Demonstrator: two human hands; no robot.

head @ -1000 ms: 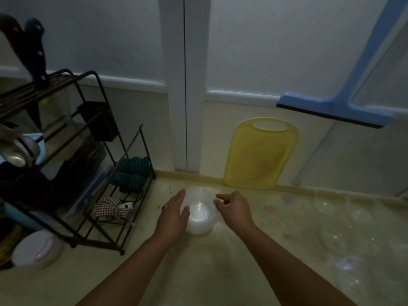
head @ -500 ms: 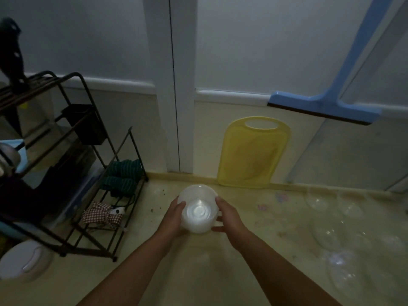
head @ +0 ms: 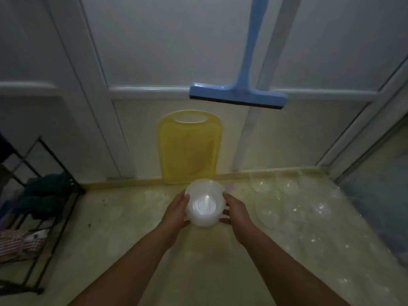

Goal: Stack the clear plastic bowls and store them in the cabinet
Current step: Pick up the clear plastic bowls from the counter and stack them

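Left hand (head: 176,212) and right hand (head: 237,214) curled round stacked bowls (head: 204,203), above the counter (head: 136,219).
Likely light, thin, slick plastic; best gripped at opposite walls. Loose clear bowls (head: 263,184) right; yellow cutting board (head: 189,149), blue squeegee (head: 238,94) behind.

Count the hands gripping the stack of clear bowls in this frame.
2. The left hand grips the stack of clear bowls on its left side; the right hand grips its right side. More loose clear bowls lie untouched to the right.

Loose bowls (head: 293,208) crowding right side
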